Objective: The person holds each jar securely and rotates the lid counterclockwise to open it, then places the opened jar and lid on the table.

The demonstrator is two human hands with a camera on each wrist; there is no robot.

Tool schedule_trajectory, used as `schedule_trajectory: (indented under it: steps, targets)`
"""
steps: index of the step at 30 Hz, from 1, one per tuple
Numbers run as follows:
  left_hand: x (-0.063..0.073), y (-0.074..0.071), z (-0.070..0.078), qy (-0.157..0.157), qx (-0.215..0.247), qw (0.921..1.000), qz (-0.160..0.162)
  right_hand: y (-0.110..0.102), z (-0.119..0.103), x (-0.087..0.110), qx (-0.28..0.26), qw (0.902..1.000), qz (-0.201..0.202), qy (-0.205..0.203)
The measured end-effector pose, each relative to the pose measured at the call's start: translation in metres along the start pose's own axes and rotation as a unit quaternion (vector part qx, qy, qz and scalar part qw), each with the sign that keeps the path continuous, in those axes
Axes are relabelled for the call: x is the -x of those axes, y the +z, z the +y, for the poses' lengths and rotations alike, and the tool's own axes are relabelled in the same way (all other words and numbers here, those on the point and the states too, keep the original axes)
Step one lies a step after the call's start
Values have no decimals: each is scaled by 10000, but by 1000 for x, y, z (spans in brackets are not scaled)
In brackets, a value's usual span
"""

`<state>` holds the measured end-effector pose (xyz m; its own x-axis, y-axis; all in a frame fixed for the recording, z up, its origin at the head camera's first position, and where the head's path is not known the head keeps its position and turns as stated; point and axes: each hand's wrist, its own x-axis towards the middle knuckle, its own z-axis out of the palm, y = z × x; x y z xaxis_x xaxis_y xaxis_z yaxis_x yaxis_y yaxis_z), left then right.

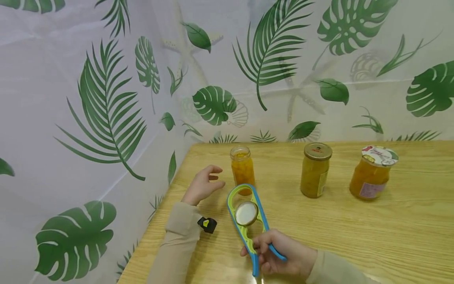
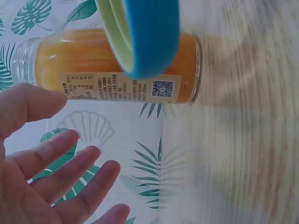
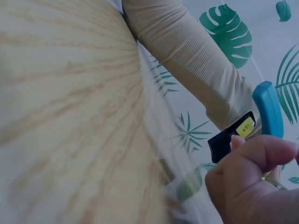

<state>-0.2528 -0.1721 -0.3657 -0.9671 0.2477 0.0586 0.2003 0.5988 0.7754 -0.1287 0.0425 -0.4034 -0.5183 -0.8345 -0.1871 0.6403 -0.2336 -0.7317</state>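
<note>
My right hand (image 1: 274, 252) grips the handle of a green and blue jar opener (image 1: 246, 221), and a round white lid (image 1: 246, 213) sits caught in one of its rings. Just past the opener's tip stands a small lidless jar (image 1: 242, 169) of yellow fruit on the wooden table (image 1: 354, 228). My left hand (image 1: 203, 183) hovers left of that jar with its fingers loosely spread, holding nothing. In the left wrist view the jar (image 2: 112, 65) lies across the top with the opener's blue rim (image 2: 149, 39) in front and my left hand's fingers (image 2: 60, 172) below.
Two closed jars stand further right: one with a gold lid (image 1: 315, 170), one with a patterned lid (image 1: 373, 172). A leaf-print curtain (image 1: 106, 110) hangs close along the table's left and back edges. A black wrist camera (image 1: 207, 225) sits on my left sleeve.
</note>
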Motion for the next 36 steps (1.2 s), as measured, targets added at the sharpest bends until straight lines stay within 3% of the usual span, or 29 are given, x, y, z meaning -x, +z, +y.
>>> schedule_trajectory:
  steps: [7, 20, 36]
  targets:
    - [-1, 4, 0, 130, -111, 9999, -1, -1, 2, -1, 198, 9987, 469, 94]
    - [-2, 6, 1, 165, -239, 9996, -16, 3, 4, -3, 634, 9872, 1462, -69]
    - [-1, 7, 3, 147, -220, 9996, -103, 4, 3, -2, 700, 9812, 1799, 4]
